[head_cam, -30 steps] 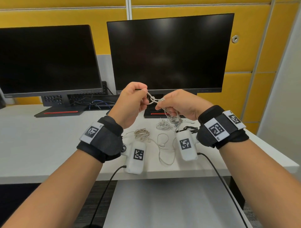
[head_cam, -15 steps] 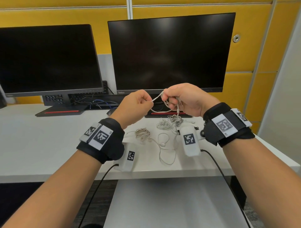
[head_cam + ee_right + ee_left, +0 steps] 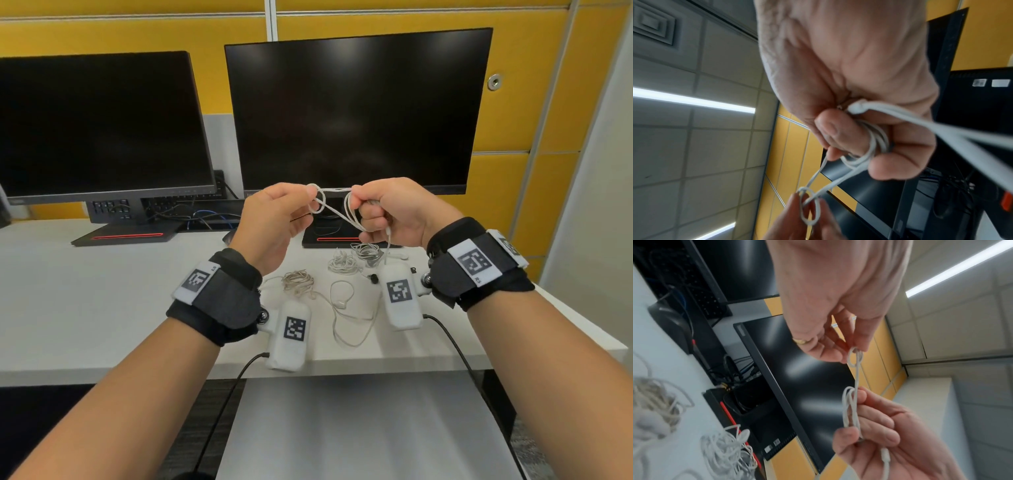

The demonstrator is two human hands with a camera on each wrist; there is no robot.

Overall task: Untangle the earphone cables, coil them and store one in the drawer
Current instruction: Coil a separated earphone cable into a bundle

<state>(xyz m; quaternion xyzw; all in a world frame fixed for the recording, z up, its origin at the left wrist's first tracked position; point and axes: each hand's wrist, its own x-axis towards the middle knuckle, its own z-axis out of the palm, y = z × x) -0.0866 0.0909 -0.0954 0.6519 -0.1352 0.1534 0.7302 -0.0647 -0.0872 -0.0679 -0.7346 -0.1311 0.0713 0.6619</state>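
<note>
A white earphone cable (image 3: 334, 202) is stretched between both hands above the desk. My left hand (image 3: 274, 219) pinches a small loop of it (image 3: 855, 356) at thumb and fingertips. My right hand (image 3: 387, 212) grips several coiled turns of the same cable (image 3: 875, 142) wrapped round its fingers, and the rest hangs down to the desk. A beige coiled earphone (image 3: 297, 281) lies on the desk below the left wrist. Two more white bundles (image 3: 344, 264) (image 3: 368, 251) lie near the monitor base, and a loose cable with an earbud (image 3: 342, 303) trails toward the desk's front edge.
Two dark monitors (image 3: 102, 126) (image 3: 356, 109) stand at the back of the white desk (image 3: 85, 301), with cables and a mouse (image 3: 672, 321) behind the hands. A grey cabinet top (image 3: 359, 428) sits below the desk's front edge. A white partition (image 3: 599, 205) closes the right side.
Both hands have risen and drawn apart, pulling the cable straighter between them. The left hand now pinches a small loop; the right hand keeps the coil.
</note>
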